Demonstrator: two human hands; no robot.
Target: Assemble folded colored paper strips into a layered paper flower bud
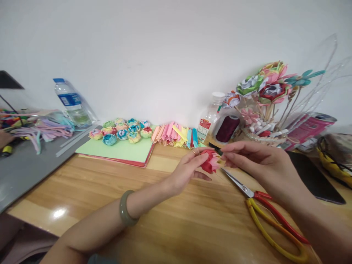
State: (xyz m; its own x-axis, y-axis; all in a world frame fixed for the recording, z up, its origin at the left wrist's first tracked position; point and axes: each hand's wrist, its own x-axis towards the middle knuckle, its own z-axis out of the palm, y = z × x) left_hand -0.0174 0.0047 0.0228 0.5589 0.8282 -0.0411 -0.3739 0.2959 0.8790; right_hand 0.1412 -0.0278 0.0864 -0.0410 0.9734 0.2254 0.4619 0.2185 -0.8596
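My left hand (189,167), with a green bangle (128,208) on its wrist, holds a red and pink paper flower (210,161) between thumb and fingers above the wooden table (170,223). My right hand (250,157) is closed in a pinch at the flower's pale, pointed right edge; whether it grips a petal tip or something finer is too small to tell. A thin thread hangs near the flower. Below my right hand lie scissors (264,203) with red and yellow handles, their blades toward the flower.
Small paper flowers (134,128) sit on green paper (115,150). Folded strips (170,135), a bottle (211,115), purple thread (227,129) and a flower bouquet (275,91) line the wall. A black phone (316,178) lies right; another person's hand (4,139) shows far left.
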